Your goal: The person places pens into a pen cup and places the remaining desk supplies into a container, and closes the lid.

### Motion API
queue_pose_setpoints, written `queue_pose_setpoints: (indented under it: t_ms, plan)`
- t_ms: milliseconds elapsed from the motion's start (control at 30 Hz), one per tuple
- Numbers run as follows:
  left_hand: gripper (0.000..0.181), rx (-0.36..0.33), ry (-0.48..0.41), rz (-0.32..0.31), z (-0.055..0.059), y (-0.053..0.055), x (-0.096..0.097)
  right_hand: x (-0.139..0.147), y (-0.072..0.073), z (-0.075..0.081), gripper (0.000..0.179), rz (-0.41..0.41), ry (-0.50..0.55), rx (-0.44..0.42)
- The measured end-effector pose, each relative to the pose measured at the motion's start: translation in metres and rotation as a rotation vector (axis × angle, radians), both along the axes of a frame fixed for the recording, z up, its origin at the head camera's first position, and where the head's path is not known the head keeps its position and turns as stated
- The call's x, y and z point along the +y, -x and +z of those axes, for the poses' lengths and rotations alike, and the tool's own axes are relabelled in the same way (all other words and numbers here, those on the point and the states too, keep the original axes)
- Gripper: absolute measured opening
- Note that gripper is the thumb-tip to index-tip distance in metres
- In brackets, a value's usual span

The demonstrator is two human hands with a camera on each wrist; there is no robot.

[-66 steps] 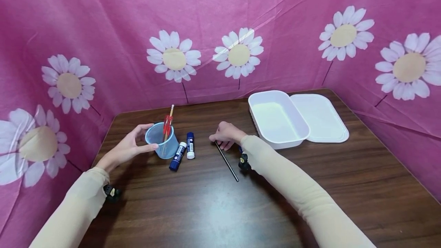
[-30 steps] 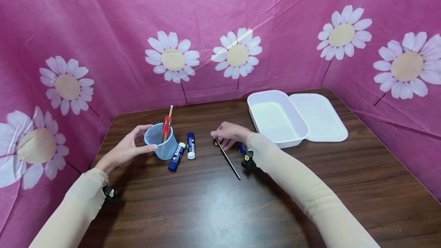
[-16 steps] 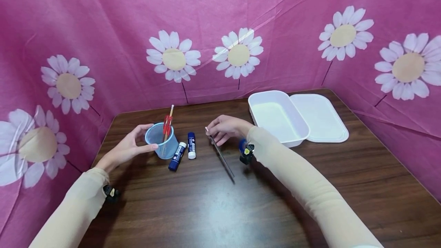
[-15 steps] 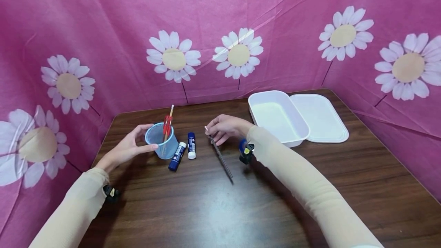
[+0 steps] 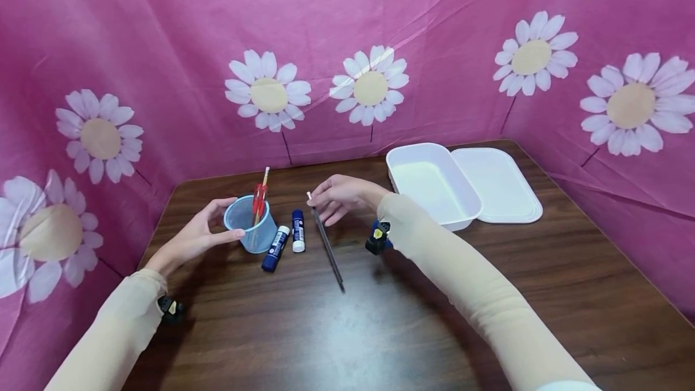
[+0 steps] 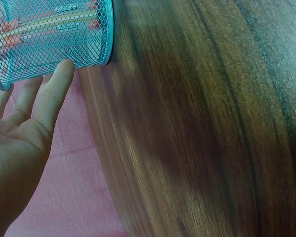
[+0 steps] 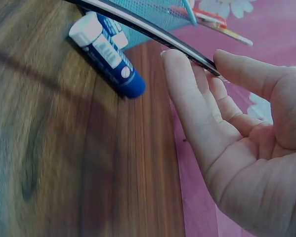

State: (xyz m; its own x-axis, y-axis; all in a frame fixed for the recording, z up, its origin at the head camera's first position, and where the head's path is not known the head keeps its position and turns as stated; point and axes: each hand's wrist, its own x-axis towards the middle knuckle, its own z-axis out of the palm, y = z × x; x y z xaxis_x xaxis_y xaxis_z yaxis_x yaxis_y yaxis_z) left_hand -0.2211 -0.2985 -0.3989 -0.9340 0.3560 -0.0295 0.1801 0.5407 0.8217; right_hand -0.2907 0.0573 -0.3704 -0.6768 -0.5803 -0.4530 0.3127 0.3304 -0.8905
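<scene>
My left hand [image 5: 198, 235] holds a light-blue mesh pencil cup [image 5: 259, 239] at the table's left, thumb on the near side and fingers at the far rim. In the left wrist view, its fingers touch the mesh wall [image 6: 49, 44]. Red pens [image 5: 259, 200] and a yellow pencil [image 5: 265, 177] lean inside the cup. My right hand [image 5: 342, 198] pinches a slim black pencil [image 5: 328, 249] near its pale upper end, between thumb and fingers in the right wrist view [image 7: 187, 49]. The pencil slants down toward the table, its lower tip close to the surface.
Two blue-and-white glue sticks [image 5: 276, 248] [image 5: 298, 231] lie right of the cup, between the hands. At the back right stand an open white plastic box [image 5: 393, 168] and its flat lid [image 5: 502, 186]. A pink flowered cloth [image 5: 326, 17] hangs behind the table.
The right hand has picked the black pencil up off the table and moved it left toward the cup. The left hand keeps its hold on the cup.
</scene>
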Motion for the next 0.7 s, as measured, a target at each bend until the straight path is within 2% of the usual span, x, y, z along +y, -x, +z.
queue_pose_setpoints:
  t_ms: [200,700]
  plan:
    - [0.076,0.003,-0.017,0.0,-0.006,-0.002,0.0,-0.013,-0.001,-0.004,0.038,0.029,0.033,-0.006]
    - [0.077,-0.006,-0.007,0.0,0.001,-0.003,0.0,-0.022,-0.002,0.016,0.041,0.067,0.079,0.05]
